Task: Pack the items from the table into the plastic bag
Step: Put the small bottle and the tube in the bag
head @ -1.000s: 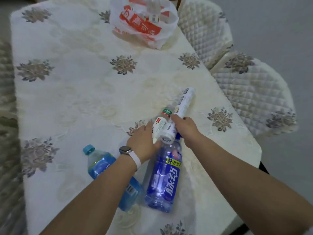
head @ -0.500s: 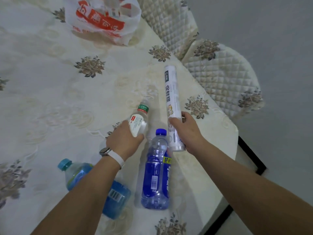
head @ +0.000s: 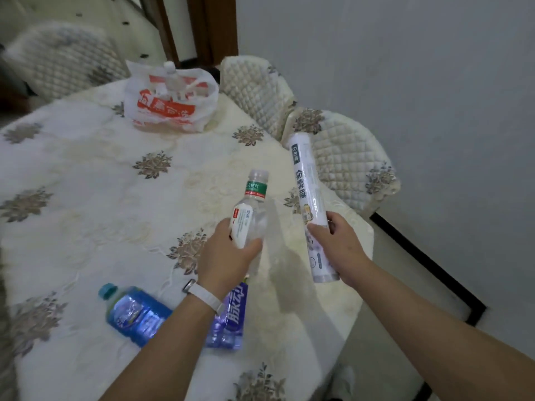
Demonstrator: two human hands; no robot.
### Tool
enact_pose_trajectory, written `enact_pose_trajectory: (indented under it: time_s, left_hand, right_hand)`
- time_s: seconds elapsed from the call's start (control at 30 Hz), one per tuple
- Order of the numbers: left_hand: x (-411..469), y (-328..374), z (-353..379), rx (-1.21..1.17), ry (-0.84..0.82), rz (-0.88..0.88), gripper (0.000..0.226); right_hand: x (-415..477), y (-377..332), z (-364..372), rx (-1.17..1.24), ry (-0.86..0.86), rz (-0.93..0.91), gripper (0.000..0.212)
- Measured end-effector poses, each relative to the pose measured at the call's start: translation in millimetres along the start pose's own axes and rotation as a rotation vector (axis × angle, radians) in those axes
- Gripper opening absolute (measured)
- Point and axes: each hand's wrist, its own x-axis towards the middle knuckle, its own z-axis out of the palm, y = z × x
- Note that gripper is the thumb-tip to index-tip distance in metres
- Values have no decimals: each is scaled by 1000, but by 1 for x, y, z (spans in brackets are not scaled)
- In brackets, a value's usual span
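- Items left lying on the table, nearest the person: a light blue bottle and a purple-blue bottle, both on their sides, close together. The purple-blue one is partly hidden under the left forearm.
- Left hand, white wristband: fingers wrapped round the lower body of a clear bottle, cap tilted up and away.
- Right hand: fingers and thumb curled round the lower part of a cling film roll, which is near upright, leaning slightly left.
- Change: a second ago both hands were low at the tabletop with these two things. Now both are lifted clear of the cloth and apart from each other.
- Meaning: pick-up looks done for this pair. Carry to the bag is judged the step in hand.
- Plastic bag, white with red print, sits at the far end of the table, well apart from the hands, mouth open upward. At least one capped bottle pokes out of it.
- Quilted chairs stand along the right edge.
- Two blue bottles not yet packed, so another trip is likely.
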Motion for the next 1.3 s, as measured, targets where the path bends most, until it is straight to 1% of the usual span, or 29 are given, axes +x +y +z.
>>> enact_pose_trajectory:
  time_s: [0.1, 0.17, 0.23, 0.3, 0.37, 0.5, 0.6, 0.7, 0.73, 0.77, 0.87, 0.9, 1.07, 1.2, 1.3]
  left_hand:
    - [-17, 32, 26, -97, 32, -2, 38]
    - [-26, 58, 48, -173, 57, -9, 41]
    - [-32, 84, 73, -269, 57, -22, 38]
    - [-34, 109, 101, -372, 37, -49, 36]
    - [-36, 130, 125, -452, 10, -64, 41]
    - [-40, 178, 183, -560, -78, -55, 32]
    - [-41, 216, 221, -589, -143, -38, 45]
    - [-33, 248, 252, -586, -180, 6, 64]
    - [-28, 258, 262, -584, -197, 18, 66]
    - [-23, 266, 273, -581, -214, 28, 64]
    - [-3, 288, 302, -582, -245, 56, 41]
    - [5, 294, 312, -581, -257, 62, 37]
    - [54, 321, 365, -595, -334, 63, 45]
    - [107, 344, 407, -616, -400, 61, 43]
    - [150, 365, 427, -620, -436, 51, 47]
  right_hand:
    - [-2, -5, -47, 34, -18, -58, 26]
    - [-2, -8, -83, 63, -25, -83, 27]
    - [-1, -9, -120, 106, -38, -77, 28]
    - [0, -7, -158, 134, -45, -76, 24]
    - [4, -5, -188, 150, -43, -97, 23]
    - [10, 2, -256, 141, -7, -145, 35]
    - [14, 11, -301, 150, 39, -158, 32]
    - [17, 20, -338, 153, 82, -161, 37]
    - [19, 23, -349, 158, 99, -158, 38]
    - [22, 26, -359, 167, 118, -154, 39]
    - [35, 32, -385, 196, 171, -140, 37]
    - [41, 33, -393, 199, 181, -144, 35]
    - [91, 40, -427, 172, 233, -137, 42]
    - [153, 37, -450, 105, 268, -67, 42]
    - [199, 20, -463, 88, 289, -27, 38]
